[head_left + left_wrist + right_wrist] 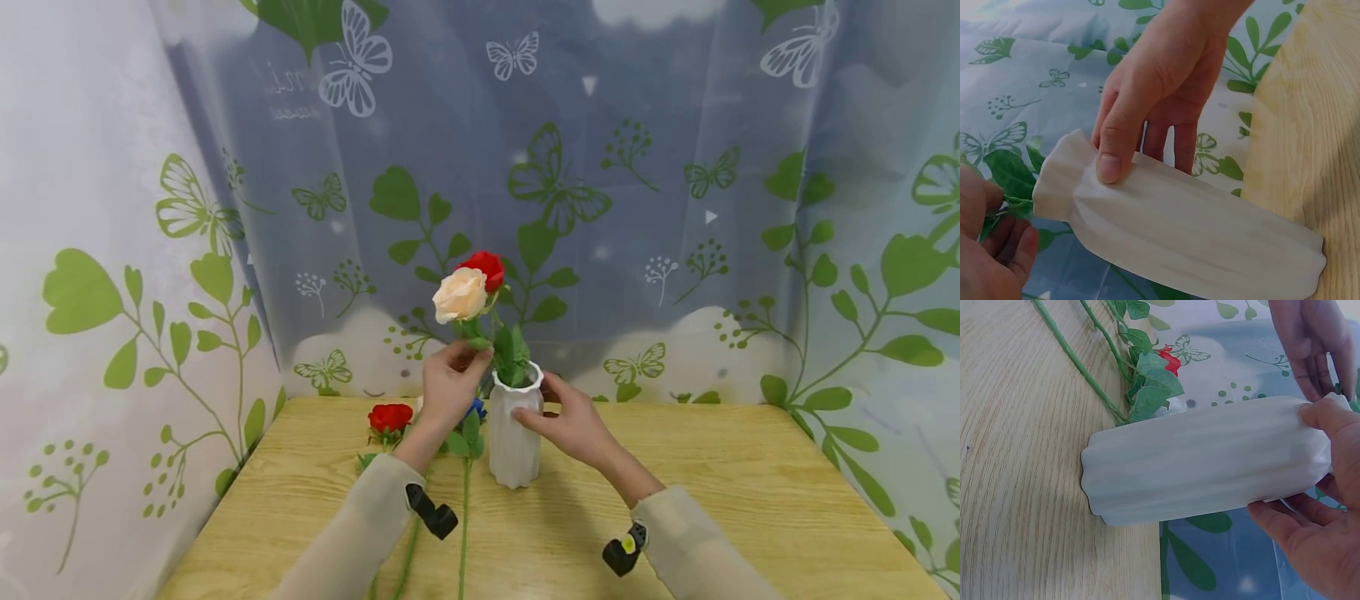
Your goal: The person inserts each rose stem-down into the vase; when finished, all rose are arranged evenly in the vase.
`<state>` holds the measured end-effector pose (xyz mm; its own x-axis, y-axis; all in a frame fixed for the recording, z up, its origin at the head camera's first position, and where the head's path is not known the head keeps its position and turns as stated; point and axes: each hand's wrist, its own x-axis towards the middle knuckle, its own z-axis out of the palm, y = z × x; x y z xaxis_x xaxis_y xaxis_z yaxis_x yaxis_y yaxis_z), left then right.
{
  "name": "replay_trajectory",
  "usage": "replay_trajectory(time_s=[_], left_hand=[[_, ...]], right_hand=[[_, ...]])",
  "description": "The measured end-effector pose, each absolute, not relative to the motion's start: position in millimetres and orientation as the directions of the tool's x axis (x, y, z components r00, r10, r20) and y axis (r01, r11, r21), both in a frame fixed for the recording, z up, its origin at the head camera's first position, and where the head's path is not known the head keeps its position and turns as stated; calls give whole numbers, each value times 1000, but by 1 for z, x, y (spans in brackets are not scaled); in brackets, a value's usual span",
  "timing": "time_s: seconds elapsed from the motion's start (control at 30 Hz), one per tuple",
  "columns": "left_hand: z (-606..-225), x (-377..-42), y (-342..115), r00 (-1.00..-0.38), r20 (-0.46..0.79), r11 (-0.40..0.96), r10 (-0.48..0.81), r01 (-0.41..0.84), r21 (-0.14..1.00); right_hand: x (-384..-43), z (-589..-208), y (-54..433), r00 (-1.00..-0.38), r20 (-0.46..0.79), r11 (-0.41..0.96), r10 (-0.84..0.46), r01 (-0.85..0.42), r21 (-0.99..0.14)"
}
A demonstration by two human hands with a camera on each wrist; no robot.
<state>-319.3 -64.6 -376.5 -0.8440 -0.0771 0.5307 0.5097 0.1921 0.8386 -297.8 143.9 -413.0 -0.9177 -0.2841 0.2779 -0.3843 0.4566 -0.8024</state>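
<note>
A white fluted vase (515,442) stands upright on the wooden table, a red rose (483,268) and leafy stems rising from its mouth. My right hand (573,421) grips the vase near its top, thumb on the front and fingers round the far side. In the right wrist view the thumb and fingers (1291,519) lie on the vase wall. My left hand (453,379) pinches the leafy stem of a cream rose (460,295) just left of the vase rim. From the left wrist view, green leaves (1010,175) show between that hand and the vase mouth.
Left of the vase lie another red rose (390,417), a blue flower (477,407) partly behind my left hand, and long green stems (465,517) running toward the near edge. Behind the table (720,492) hangs a curtain (645,250) printed with leaves and butterflies.
</note>
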Motion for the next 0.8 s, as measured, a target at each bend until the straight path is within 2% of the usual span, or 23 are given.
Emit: replay_trajectory(time_s=[0.37, 0.53, 0.8], left_hand=[[-388, -324, -60, -865, 497, 324, 64, 489, 810], [-389, -325, -59, -883, 465, 333, 53, 455, 826], [-384, -321, -58, -920, 393, 272, -7, 376, 886]], right_hand=[[-299, -413, 143, -914, 292, 450, -283, -395, -801], [-299, -414, 143, -915, 291, 452, -280, -393, -801], [-298, -412, 144, -919, 282, 458, -276, -384, -802]])
